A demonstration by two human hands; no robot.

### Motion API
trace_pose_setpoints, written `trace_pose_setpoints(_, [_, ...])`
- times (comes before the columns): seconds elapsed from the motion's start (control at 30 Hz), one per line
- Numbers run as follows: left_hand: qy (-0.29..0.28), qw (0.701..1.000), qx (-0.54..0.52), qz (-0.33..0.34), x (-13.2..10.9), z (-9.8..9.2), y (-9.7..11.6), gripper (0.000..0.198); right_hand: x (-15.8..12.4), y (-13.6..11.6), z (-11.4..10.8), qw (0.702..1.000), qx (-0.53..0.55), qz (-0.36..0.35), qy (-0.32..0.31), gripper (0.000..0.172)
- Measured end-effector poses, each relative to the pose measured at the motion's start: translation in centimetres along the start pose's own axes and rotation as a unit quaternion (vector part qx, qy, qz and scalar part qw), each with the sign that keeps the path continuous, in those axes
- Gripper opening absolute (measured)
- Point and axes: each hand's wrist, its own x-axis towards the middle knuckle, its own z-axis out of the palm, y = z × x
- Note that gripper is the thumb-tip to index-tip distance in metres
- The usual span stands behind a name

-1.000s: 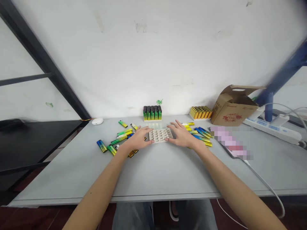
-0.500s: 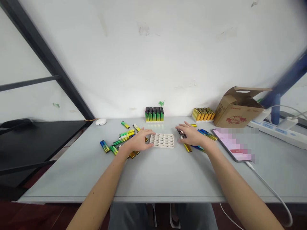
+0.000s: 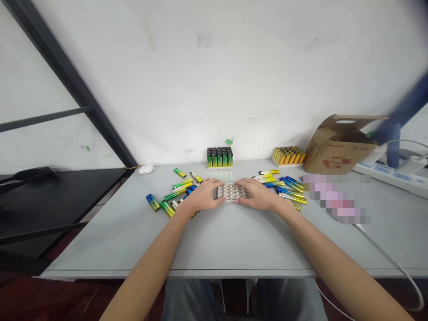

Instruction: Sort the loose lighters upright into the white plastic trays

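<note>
A white tray (image 3: 231, 192) with rows of round empty holes lies flat on the grey table (image 3: 220, 240). My left hand (image 3: 204, 196) grips its left edge, fingers curled over the rim. My right hand (image 3: 257, 194) rests on the tray's right part, fingers pressed together and pointing left; what is under them is hidden. Loose lighters in green, yellow and blue (image 3: 174, 195) lie scattered left of my left hand. Several more loose lighters (image 3: 286, 186) lie right of my right hand.
By the wall stand a tray of upright green lighters (image 3: 220, 157) and one of yellow lighters (image 3: 288, 156). A cardboard box (image 3: 337, 147), a phone (image 3: 334, 200) with a cable and a power strip (image 3: 391, 171) are on the right. A black shelf (image 3: 50, 196) adjoins the table's left side.
My right hand has come back from the lighters on the right onto the tray's right part. My left hand has stayed at the tray's left edge. The camera has shifted slightly.
</note>
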Motion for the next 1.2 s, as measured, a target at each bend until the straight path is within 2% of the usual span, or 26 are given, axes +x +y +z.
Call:
trace_pose_setpoints(0.2, [0.093, 0.982, 0.119, -0.117, 0.3, 1.1, -0.8, 0.052, -0.4, -0.6, 0.5, 1.0, -0.002, 0.001, 0.02, 0.051])
trace_pose_setpoints(0.33, [0.127, 0.961, 0.175, -0.172, 0.4, 0.7, -1.8, 0.049, -0.4, -1.0, 0.9, 1.0, -0.012, 0.009, 0.018, 0.052])
trace_pose_setpoints(0.4, [0.125, 0.954, 0.179, -0.206, 0.3, -0.1, -2.7, 0.047, -0.3, -1.0, 1.0, 1.0, -0.011, 0.011, 0.015, 0.052])
trace_pose_setpoints(0.6, [0.06, 0.932, 0.113, -0.339, -0.7, -2.4, -6.5, 0.052, -0.3, -0.9, 1.0, 1.0, -0.001, 0.015, 0.003, 0.054])
trace_pose_setpoints(0.73, [0.051, 0.931, 0.102, -0.346, -1.1, -2.8, -7.4, 0.05, -0.4, -1.0, 1.0, 1.0, 0.004, 0.019, 0.0, 0.054])
trace_pose_setpoints(0.9, [0.105, 0.916, 0.098, -0.376, -1.0, -2.9, -6.8, 0.043, -0.4, -1.1, 0.9, 1.0, 0.006, 0.02, -0.003, 0.053])
trace_pose_setpoints(1.03, [0.144, 0.906, 0.107, -0.384, -0.9, -2.6, -7.2, 0.042, -0.4, -1.1, 0.8, 1.0, 0.006, 0.021, -0.004, 0.053])
trace_pose_setpoints(1.2, [0.103, 0.897, 0.084, -0.421, -0.7, -2.5, -7.5, 0.04, -0.4, -1.1, 0.8, 1.0, 0.004, 0.024, -0.011, 0.054])
